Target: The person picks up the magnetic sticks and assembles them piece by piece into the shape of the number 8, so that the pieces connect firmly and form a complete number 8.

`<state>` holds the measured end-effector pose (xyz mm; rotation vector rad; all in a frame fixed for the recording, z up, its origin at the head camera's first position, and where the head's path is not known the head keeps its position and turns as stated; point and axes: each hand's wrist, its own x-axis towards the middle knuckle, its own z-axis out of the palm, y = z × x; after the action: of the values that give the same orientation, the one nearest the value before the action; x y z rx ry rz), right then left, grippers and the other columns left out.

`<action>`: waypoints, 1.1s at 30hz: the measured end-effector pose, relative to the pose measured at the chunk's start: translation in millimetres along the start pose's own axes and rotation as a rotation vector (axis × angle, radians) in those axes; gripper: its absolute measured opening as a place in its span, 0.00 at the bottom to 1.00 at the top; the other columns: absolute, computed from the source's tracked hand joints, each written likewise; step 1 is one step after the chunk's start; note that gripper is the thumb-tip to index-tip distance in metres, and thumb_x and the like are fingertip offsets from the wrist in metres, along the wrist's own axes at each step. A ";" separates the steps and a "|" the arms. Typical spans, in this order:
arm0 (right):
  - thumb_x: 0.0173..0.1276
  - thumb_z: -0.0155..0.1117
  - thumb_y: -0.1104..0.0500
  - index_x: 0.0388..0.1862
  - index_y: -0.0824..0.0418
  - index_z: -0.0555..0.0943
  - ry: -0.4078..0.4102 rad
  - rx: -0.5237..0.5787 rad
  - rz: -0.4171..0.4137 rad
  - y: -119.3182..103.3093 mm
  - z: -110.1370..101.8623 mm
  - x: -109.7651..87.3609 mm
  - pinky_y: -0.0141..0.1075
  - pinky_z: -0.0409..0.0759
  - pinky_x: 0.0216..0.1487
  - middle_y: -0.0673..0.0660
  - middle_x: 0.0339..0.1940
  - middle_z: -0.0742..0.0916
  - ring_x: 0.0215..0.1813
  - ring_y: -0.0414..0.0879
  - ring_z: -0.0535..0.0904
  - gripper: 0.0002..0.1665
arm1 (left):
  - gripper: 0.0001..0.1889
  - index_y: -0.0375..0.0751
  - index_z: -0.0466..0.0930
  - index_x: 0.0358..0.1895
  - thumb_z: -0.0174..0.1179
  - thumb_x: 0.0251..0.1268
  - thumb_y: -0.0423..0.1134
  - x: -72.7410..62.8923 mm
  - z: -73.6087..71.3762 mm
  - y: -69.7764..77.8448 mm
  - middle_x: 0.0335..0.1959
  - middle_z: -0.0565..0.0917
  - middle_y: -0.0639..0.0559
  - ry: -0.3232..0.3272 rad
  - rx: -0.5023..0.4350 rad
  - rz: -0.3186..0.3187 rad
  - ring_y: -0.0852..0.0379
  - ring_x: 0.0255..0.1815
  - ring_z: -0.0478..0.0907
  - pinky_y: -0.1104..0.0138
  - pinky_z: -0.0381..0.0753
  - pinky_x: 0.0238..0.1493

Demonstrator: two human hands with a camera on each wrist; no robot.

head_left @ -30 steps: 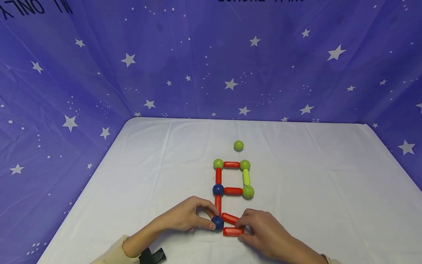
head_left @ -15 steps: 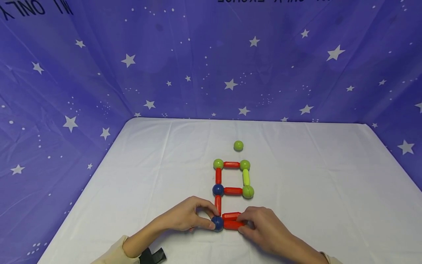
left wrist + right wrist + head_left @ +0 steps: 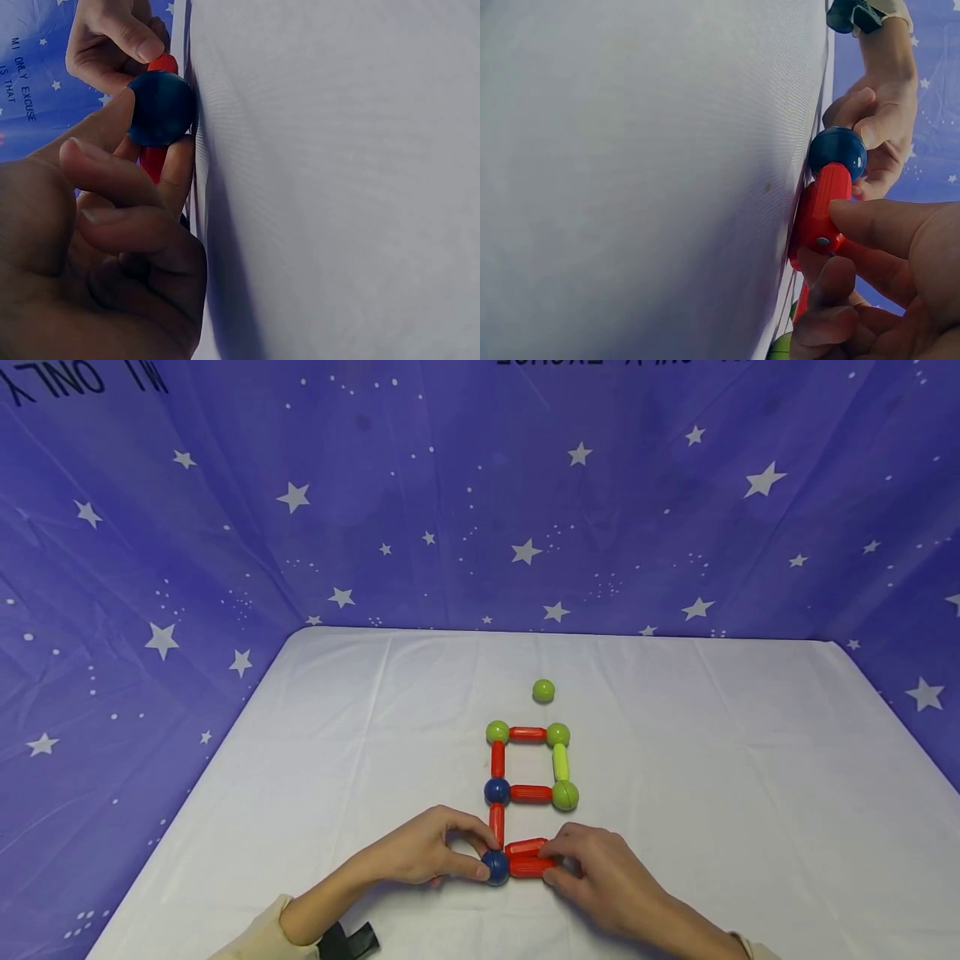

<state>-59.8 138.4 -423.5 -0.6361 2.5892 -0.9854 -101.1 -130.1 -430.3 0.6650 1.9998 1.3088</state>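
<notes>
My left hand [image 3: 438,852] pinches a dark blue ball [image 3: 496,867] between thumb and fingers at the near end of a ball-and-rod figure. The thumb and fingers of my right hand [image 3: 603,872] grip two red rods side by side. The nearer red rod [image 3: 529,867] has its left end against the blue ball; the farther red rod [image 3: 525,847] slants slightly away from it. In the right wrist view, a red rod [image 3: 834,184] runs up to the ball [image 3: 838,150]. From the left wrist, the ball [image 3: 161,109] covers most of the red pieces behind it.
Beyond the hands, red rods [image 3: 530,794], a lime rod [image 3: 561,763], a second blue ball [image 3: 497,791] and green balls [image 3: 565,796] form a square. A loose green ball [image 3: 543,691] lies farther back on the white cloth [image 3: 712,760]. Starry purple fabric [image 3: 480,502] surrounds the table.
My right hand has moved slightly away from the near edge, bringing the nearer red rod's end to the blue ball. The farther rod has swung its right end away. My left hand stays put.
</notes>
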 end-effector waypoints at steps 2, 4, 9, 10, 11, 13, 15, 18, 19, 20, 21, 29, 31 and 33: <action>0.62 0.73 0.58 0.46 0.55 0.88 -0.013 0.013 -0.006 0.1 0.2 -0.3 0.30 0.73 0.30 0.38 0.32 0.81 0.29 0.34 0.71 0.13 | 0.11 0.50 0.86 0.45 0.71 0.59 0.38 -0.3 0.2 0.0 0.37 0.85 0.57 -0.001 -0.008 -0.006 0.61 0.11 0.67 0.73 0.68 0.14; 0.63 0.72 0.58 0.48 0.56 0.88 -0.034 0.025 -0.017 0.2 0.5 -0.7 0.30 0.72 0.29 0.37 0.31 0.79 0.29 0.34 0.71 0.14 | 0.11 0.50 0.86 0.45 0.71 0.59 0.38 -0.4 0.5 -0.1 0.37 0.85 0.57 -0.002 -0.013 -0.009 0.61 0.11 0.67 0.73 0.68 0.14; 0.65 0.70 0.58 0.54 0.58 0.86 -0.066 0.033 -0.042 0.7 1.6 -0.9 0.30 0.71 0.29 0.37 0.29 0.76 0.29 0.33 0.70 0.18 | 0.11 0.51 0.86 0.45 0.71 0.59 0.38 -0.6 1.1 0.0 0.37 0.85 0.57 -0.001 -0.019 -0.018 0.60 0.10 0.67 0.72 0.69 0.13; 0.65 0.70 0.57 0.54 0.58 0.86 -0.067 0.033 -0.041 0.6 1.6 -0.7 0.30 0.71 0.28 0.37 0.29 0.76 0.29 0.33 0.70 0.18 | 0.11 0.51 0.86 0.45 0.71 0.59 0.38 -0.7 1.2 0.1 0.36 0.85 0.57 0.000 -0.021 -0.020 0.60 0.10 0.67 0.72 0.69 0.13; 0.65 0.70 0.57 0.54 0.58 0.86 -0.066 0.031 -0.042 0.6 1.7 -0.7 0.30 0.71 0.28 0.37 0.29 0.76 0.28 0.33 0.70 0.18 | 0.11 0.51 0.86 0.45 0.71 0.59 0.38 -0.8 1.2 0.3 0.36 0.85 0.57 0.001 -0.022 -0.020 0.60 0.10 0.67 0.72 0.69 0.13; 0.65 0.70 0.57 0.53 0.58 0.86 -0.068 0.030 -0.041 0.6 1.7 -0.6 0.30 0.71 0.28 0.37 0.29 0.76 0.28 0.33 0.70 0.18 | 0.11 0.51 0.86 0.45 0.71 0.59 0.38 -0.9 1.2 0.5 0.36 0.85 0.57 0.002 -0.023 -0.023 0.60 0.10 0.67 0.72 0.69 0.13; 0.65 0.70 0.57 0.53 0.58 0.86 -0.072 0.026 -0.038 0.7 1.6 -0.2 0.30 0.71 0.28 0.37 0.29 0.76 0.28 0.33 0.70 0.17 | 0.11 0.51 0.86 0.45 0.71 0.59 0.37 -1.0 1.3 0.8 0.36 0.84 0.57 0.002 -0.025 -0.025 0.60 0.10 0.67 0.72 0.69 0.13; 0.64 0.71 0.57 0.52 0.58 0.86 -0.079 0.023 -0.031 0.8 1.3 0.2 0.30 0.72 0.29 0.37 0.29 0.77 0.29 0.33 0.71 0.17 | 0.11 0.51 0.86 0.45 0.71 0.59 0.37 -0.6 1.6 0.8 0.36 0.85 0.57 0.002 -0.025 -0.029 0.60 0.10 0.67 0.72 0.70 0.13; 0.64 0.71 0.57 0.52 0.58 0.86 -0.080 0.021 -0.029 0.8 1.0 0.3 0.30 0.72 0.30 0.37 0.29 0.77 0.29 0.33 0.71 0.17 | 0.11 0.51 0.86 0.45 0.71 0.59 0.37 -0.5 1.6 0.9 0.36 0.85 0.57 0.003 -0.026 -0.029 0.60 0.10 0.67 0.72 0.70 0.13; 0.64 0.71 0.57 0.51 0.58 0.87 -0.081 0.020 -0.027 1.1 0.9 0.4 0.30 0.72 0.30 0.37 0.29 0.77 0.29 0.34 0.71 0.17 | 0.11 0.51 0.86 0.45 0.71 0.59 0.37 -0.4 1.6 0.9 0.36 0.84 0.57 0.004 -0.026 -0.029 0.60 0.10 0.67 0.73 0.70 0.13; 0.64 0.71 0.57 0.51 0.59 0.87 -0.082 0.019 -0.026 1.2 0.8 0.6 0.30 0.72 0.30 0.37 0.29 0.77 0.29 0.34 0.71 0.17 | 0.11 0.51 0.86 0.45 0.71 0.59 0.37 -0.4 1.7 0.9 0.36 0.84 0.57 0.004 -0.026 -0.030 0.60 0.10 0.67 0.73 0.70 0.14; 0.63 0.71 0.57 0.49 0.58 0.87 -0.064 0.030 -0.025 1.4 0.3 0.7 0.30 0.73 0.31 0.37 0.30 0.78 0.30 0.34 0.72 0.15 | 0.11 0.51 0.86 0.45 0.71 0.59 0.37 -0.4 1.6 0.8 0.36 0.84 0.57 0.005 -0.028 -0.029 0.60 0.10 0.68 0.73 0.71 0.14; 0.64 0.71 0.56 0.49 0.58 0.87 -0.059 0.032 -0.028 1.8 0.0 0.2 0.31 0.73 0.31 0.37 0.30 0.78 0.30 0.34 0.72 0.15 | 0.11 0.51 0.86 0.45 0.71 0.59 0.37 -0.4 1.6 0.6 0.37 0.85 0.57 0.004 -0.029 -0.027 0.60 0.10 0.68 0.73 0.71 0.15; 0.64 0.71 0.56 0.48 0.57 0.87 -0.052 0.031 -0.031 2.1 -0.8 0.1 0.31 0.73 0.31 0.37 0.31 0.79 0.30 0.33 0.72 0.14 | 0.11 0.50 0.86 0.45 0.71 0.59 0.37 -0.4 1.5 0.4 0.36 0.85 0.57 0.003 -0.028 -0.023 0.60 0.10 0.68 0.73 0.71 0.15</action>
<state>-60.8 140.2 -424.3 -0.6871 2.5208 -1.0031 -99.7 -129.3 -430.3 0.6248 1.9824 1.3228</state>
